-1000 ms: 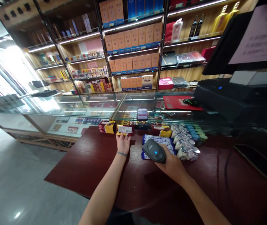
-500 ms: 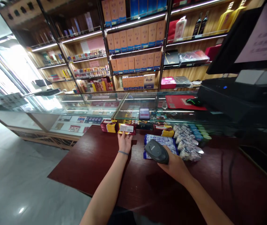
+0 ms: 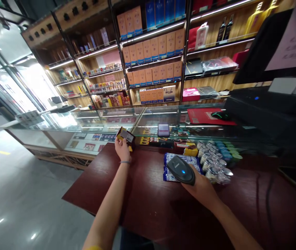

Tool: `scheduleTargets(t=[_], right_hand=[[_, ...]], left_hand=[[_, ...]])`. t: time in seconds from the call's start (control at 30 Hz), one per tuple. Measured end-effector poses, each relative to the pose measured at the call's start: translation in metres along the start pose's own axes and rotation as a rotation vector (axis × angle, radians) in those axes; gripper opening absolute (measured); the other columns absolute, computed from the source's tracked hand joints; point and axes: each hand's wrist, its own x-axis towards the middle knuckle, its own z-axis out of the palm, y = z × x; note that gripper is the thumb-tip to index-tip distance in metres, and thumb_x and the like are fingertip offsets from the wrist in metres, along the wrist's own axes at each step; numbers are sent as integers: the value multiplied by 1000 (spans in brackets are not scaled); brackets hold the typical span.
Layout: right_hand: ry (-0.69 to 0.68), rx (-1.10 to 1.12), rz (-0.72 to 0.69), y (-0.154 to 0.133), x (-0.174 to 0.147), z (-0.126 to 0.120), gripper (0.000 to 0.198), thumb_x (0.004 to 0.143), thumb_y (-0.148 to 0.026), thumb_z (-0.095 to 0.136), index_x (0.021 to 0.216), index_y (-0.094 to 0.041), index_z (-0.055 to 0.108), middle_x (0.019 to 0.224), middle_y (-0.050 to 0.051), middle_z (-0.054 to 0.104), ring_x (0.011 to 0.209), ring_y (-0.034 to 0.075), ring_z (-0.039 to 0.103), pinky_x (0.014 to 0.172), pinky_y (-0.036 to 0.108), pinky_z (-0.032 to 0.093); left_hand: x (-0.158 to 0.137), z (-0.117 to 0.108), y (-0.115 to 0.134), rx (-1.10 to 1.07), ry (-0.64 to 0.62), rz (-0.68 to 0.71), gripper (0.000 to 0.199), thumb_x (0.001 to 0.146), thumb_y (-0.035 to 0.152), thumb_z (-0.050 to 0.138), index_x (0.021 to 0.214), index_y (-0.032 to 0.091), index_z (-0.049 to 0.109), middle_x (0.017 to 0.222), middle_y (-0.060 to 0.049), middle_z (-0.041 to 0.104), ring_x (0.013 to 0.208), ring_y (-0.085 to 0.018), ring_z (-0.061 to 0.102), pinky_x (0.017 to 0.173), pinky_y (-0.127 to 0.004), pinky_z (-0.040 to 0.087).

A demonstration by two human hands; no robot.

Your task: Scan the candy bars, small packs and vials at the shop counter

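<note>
Right now, a small dark-and-yellow packet (image 3: 127,135) is held by the left hand (image 3: 122,150), pinched between thumb and fingers. It is tilted up over the far edge of the brown table (image 3: 142,191), near the glass case (image 3: 103,121), and its white label can be seen. The black scanner (image 3: 180,169) is gripped by the right hand (image 3: 201,190), over the blue-and-white packets (image 3: 167,174), which are laid beside the clear jars (image 3: 212,170). The work looks partly done: the packet has been picked up and the scanner is held ready, but the packet has not been put down. Whether its label has been read cannot be told. How many are left cannot be counted, but another stack (image 3: 191,150) in like colors is seen by the jars. Half a second ago, a packet was held flatter and farther right, beside a stack on the left. Now that stack is mostly hidden by the hand and the packet. Whether it is the same packet cannot be told. The scanner is kept over the same spot, but its blue light (image 3: 183,172), not lit then, is lit now.
</note>
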Motion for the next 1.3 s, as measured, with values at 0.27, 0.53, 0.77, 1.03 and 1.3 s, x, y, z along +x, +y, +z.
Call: scheduleTargets(t=[0.27, 0.53, 0.77, 1.03, 1.3], right_hand=[[-7, 7, -18, -9, 3, -4, 43, 84, -41, 61, 124, -26, 54, 92, 3, 79, 84, 30, 79, 66, 32, 54], [0, -13, -10, -2, 1, -2, 37, 89, -43, 61, 122, -27, 56, 94, 4, 80, 87, 30, 79, 65, 32, 54], [58, -57, -50, 3, 0, 2, 36, 85, -41, 63, 119, -29, 58, 86, 2, 79, 82, 32, 79, 61, 32, 52], [68, -59, -18, -2, 0, 1, 34, 81, -39, 65, 114, -30, 61, 81, 1, 77, 79, 31, 79, 60, 32, 50], [49, -84, -12, 6, -1, 5, 38, 83, -39, 63, 119, -29, 58, 88, 3, 79, 82, 32, 79, 62, 32, 50]], left_hand=[[46, -50, 12, 986, -566, 522, 36, 92, 17, 58, 120, 32, 73, 122, -8, 75, 119, -29, 66, 104, -39, 48], [63, -62, -9, 1071, -802, 648, 39, 90, 12, 55, 116, 33, 76, 126, -7, 74, 125, -28, 64, 113, -42, 45], [82, -58, -20, 1043, -881, 600, 33, 89, 15, 63, 113, 34, 76, 126, -7, 74, 124, -27, 65, 115, -45, 45], [90, -53, -23, 1033, -939, 550, 39, 84, 20, 73, 121, 32, 74, 134, -9, 70, 132, -29, 60, 122, -52, 35], [91, -52, -22, 1107, -959, 606, 40, 85, 22, 73, 124, 30, 72, 134, -10, 69, 130, -29, 60, 119, -51, 39]])
